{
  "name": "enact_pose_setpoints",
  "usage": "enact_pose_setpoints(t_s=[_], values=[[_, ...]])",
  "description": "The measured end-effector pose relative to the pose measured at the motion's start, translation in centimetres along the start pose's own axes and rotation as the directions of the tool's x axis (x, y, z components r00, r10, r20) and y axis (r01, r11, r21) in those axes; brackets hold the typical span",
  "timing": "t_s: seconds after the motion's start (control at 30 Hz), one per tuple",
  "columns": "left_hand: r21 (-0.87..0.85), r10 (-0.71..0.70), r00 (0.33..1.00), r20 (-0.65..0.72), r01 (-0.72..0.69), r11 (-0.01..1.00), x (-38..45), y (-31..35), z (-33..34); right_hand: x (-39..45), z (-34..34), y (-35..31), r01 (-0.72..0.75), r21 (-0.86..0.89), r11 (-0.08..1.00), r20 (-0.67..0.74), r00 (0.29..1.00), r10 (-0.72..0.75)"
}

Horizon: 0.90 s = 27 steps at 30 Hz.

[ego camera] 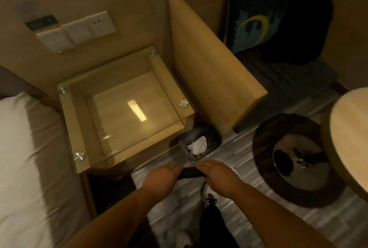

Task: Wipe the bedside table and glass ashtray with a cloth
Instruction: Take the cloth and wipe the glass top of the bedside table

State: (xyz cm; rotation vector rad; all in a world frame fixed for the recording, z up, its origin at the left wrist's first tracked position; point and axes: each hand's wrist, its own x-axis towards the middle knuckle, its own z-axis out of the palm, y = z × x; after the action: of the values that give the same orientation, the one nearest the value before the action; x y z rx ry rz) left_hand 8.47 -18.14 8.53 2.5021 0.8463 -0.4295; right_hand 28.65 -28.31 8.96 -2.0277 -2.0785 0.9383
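Observation:
The bedside table (pixel 69 112) is a wooden cube with a glass top held by round metal studs, and nothing stands on the glass. In front of it, low over the floor, my left hand (pixel 165 174) and my right hand (pixel 216 172) each grip one end of a dark cloth (pixel 190 175) stretched between them. Just beyond my hands is a blurred, see-through shape (pixel 182 154). I cannot tell whether it is the glass ashtray.
A small black-lined bin (pixel 211 136) with crumpled white tissue stands by the table's front right corner. The bed (pixel 18 158) lies on the left. A wooden partition (pixel 209 72) rises on the right. A round table (pixel 348 148) with a dark base (pixel 264 148) is at far right.

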Motion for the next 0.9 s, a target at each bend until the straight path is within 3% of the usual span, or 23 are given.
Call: enact_pose_setpoints(t_s=[0.17,0.43,0.7,0.9], values=[[-0.001,0.129,0.991,0.040,-0.129,0.992,4.4,7.4,-2.0,-8.3,-3.8,4.1,-0.187,0.088,0.978,-0.134,0.971,0.198],[0.099,0.400,0.909,0.116,-0.411,0.906,12.5,25.6,-3.2,-23.2,-7.7,14.0,-0.400,0.172,0.900,-0.320,0.842,0.435],[0.191,0.549,0.812,0.197,-0.581,0.791,18.9,44.1,-1.5,-37.3,-8.6,26.5,-0.499,0.325,0.803,-0.317,0.743,0.589],[0.158,0.609,0.762,0.219,-0.644,0.749,24.8,55.9,1.5,-45.3,-10.7,36.0,-0.541,0.314,0.780,-0.339,0.704,0.625]])
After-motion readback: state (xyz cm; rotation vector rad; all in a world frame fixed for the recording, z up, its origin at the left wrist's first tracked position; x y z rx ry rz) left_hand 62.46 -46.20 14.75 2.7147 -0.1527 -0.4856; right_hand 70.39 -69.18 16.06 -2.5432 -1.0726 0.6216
